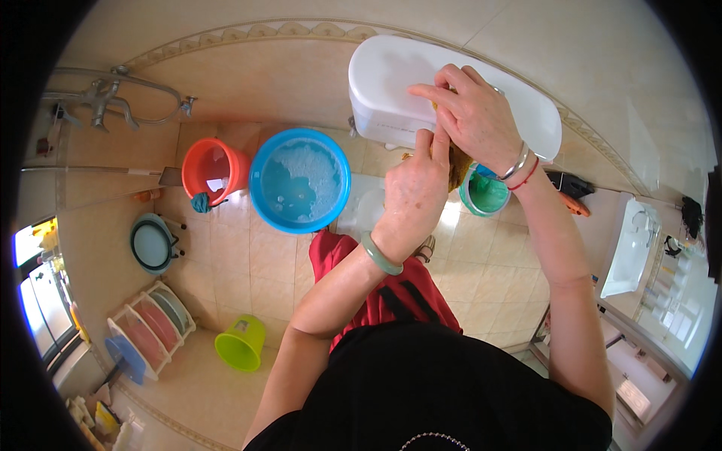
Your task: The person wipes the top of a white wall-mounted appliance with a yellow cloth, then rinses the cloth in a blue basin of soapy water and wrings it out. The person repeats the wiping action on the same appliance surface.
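Note:
Both hands are raised close together in front of the white toilet tank [391, 75]. A crumpled golden-brown cloth [458, 167] hangs between them, mostly covered by my fingers. My left hand [418, 184], with a pale green bangle on the wrist, grips the cloth from below, its fingertips pointing up. My right hand [481, 116] is bent over the cloth's upper part, thumb and curled fingers closed on it while its index finger points left. A silver bracelet and a red string circle that wrist. How the fingers meet inside the cloth is hidden.
A blue basin [342, 184] of sudsy water and a red bucket [242, 169] stand left. A green-lined bin [485, 194] is right of the toilet. A lime bin [241, 344], a rack of basins [154, 331] and a round folding basin [152, 243] sit further left. A sink [632, 248] is far right.

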